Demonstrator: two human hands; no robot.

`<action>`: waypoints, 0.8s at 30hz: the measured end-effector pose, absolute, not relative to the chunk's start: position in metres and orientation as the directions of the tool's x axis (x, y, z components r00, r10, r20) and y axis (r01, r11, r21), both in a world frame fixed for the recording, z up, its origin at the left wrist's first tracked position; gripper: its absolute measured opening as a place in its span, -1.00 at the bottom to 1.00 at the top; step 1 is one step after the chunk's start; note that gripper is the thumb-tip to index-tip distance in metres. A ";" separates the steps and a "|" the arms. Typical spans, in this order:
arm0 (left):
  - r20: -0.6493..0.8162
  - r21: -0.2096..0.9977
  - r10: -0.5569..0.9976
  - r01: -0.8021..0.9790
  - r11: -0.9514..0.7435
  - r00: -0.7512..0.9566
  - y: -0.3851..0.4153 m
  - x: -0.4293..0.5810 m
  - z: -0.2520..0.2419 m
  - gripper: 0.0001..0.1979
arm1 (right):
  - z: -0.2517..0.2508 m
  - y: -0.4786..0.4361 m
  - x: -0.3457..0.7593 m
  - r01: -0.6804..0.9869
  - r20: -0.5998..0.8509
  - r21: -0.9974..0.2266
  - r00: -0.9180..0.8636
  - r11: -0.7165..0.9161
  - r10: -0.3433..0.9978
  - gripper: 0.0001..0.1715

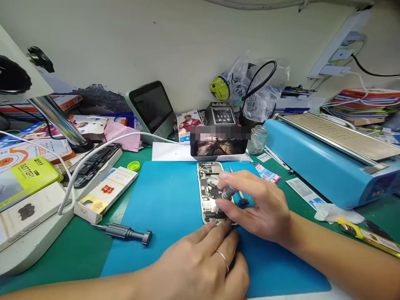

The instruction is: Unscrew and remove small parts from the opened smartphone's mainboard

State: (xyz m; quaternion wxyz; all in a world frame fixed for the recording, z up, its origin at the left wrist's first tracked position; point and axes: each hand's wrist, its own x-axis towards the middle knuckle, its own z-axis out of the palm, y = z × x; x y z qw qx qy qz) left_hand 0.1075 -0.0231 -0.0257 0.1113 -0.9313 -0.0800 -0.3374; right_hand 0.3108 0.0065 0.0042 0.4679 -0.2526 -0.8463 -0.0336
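Observation:
An opened smartphone lies on the blue mat, its circuit board and inner parts showing. My left hand, with a ring on one finger, rests its fingertips together against the phone's near end. Above the phone, my right hand is closed on a small grey screwdriver between thumb and forefinger; its tip is hard to make out. Just beyond those fingers lies a slim pointed tool with a dark round end, partly covered by the hand. A second grey screwdriver lies at the mat's left edge.
Behind the mat, a phone playing a video leans sideways. A blue machine with a metal plate occupies the right. Small boxes, a white cable and a lamp post crowd the left. A yellow cutter lies near my right forearm.

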 end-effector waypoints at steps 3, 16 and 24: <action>0.688 -0.175 0.067 0.254 -0.951 0.723 -0.020 0.110 -0.029 -0.72 | 0.005 0.006 0.313 0.457 0.806 -0.178 -0.441 0.871 0.396 -0.43; 0.668 -0.164 0.078 0.249 -0.955 0.740 -0.021 0.107 -0.029 -0.74 | 0.009 0.003 0.312 0.434 0.807 -0.163 -0.458 0.886 0.373 -0.55; 0.622 -0.136 0.097 0.230 -0.964 0.777 -0.022 0.106 -0.024 -0.67 | 0.006 0.004 0.308 0.445 0.791 -0.221 -0.439 0.868 0.427 -0.43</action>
